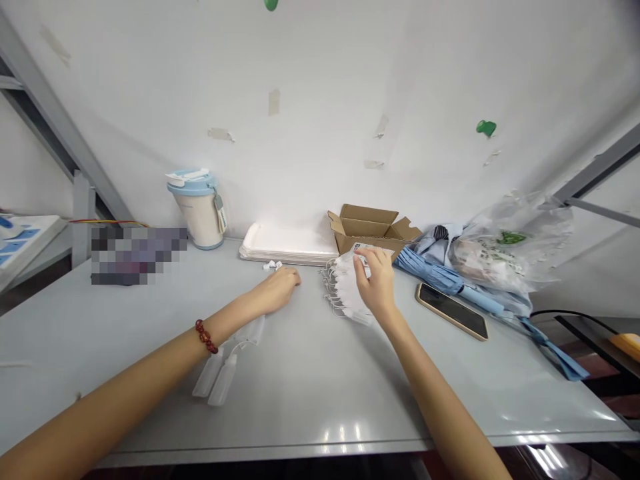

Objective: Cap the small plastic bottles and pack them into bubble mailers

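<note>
My left hand (280, 288) rests low over the table, its fingers curled together; whatever they hold is hidden. Just behind it lie small white pieces (273, 265). Two slim translucent plastic bottles (223, 380), with thin white cord at their necks, lie below my left wrist. Part of another translucent piece (256, 329) shows under that forearm. My right hand (377, 280) is at a row of similar white translucent bottles (346, 287), cord loops along their left side. Its thumb and forefinger are bent close together at the row's far end; what is between them I cannot make out.
Behind the hands are a flat white stack (293, 243) and an open cardboard box (370, 227). A lidded cup (197, 210) stands at back left. To the right lie a phone (453, 311), a blue folded umbrella (440, 275) and a clear plastic bag (510, 247).
</note>
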### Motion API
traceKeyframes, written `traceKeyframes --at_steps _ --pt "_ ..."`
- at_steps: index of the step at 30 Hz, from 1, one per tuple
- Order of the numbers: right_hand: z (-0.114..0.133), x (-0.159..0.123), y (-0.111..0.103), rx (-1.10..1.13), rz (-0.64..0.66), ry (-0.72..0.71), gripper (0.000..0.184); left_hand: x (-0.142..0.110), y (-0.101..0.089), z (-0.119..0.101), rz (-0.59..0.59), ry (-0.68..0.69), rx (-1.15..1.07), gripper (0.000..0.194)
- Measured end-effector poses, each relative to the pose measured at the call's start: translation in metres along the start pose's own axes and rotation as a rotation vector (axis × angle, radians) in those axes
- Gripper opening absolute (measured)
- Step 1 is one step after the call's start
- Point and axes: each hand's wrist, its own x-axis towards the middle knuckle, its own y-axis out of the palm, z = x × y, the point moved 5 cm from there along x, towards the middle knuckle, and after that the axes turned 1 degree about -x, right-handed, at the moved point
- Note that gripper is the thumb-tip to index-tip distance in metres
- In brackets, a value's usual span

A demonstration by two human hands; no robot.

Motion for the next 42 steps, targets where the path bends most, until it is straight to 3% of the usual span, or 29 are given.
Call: traceKeyframes --at_steps 3,8,11,14,17,19,26,32,42 --pt "0.040 -0.016 0.003 0.163 0.056 -0.103 0.017 -0.004 -0.004 0.006 0.001 -0.063 -0.015 0.024" --pt "0.098 -0.057 0.029 0.330 0.477 -0.224 0.019 -0.019 -0.023 0.012 -0.090 -0.224 -0.076 0.021" --pt "0.118 -0.077 0.043 0.325 0.707 -0.279 0.028 -0.035 -0.038 0.016 -0.174 -0.341 -0.150 0.023" --pt "0.124 -0.086 0.054 0.293 0.821 -0.275 0.037 -0.052 -0.051 0.025 -0.324 -0.460 -0.380 0.024" --pt "0.125 -0.088 0.061 0.264 0.844 -0.299 0.039 -0.066 -0.060 0.032 -0.463 -0.556 -0.537 0.023" --pt "0.124 -0.088 0.064 0.247 0.838 -0.318 0.038 -0.069 -0.063 0.033 -0.491 -0.589 -0.567 0.022" --pt "0.114 -0.084 0.068 0.213 0.833 -0.274 0.034 -0.068 -0.045 0.017 -0.308 -0.673 -0.804 0.022" --pt "0.112 -0.084 0.065 0.189 0.823 -0.267 0.033 -0.068 -0.039 0.006 -0.235 -0.630 -0.794 0.019" --pt "0.119 -0.088 0.070 0.282 0.856 -0.310 0.032 -0.068 -0.041 0.003 -0.227 -0.642 -0.782 0.016"
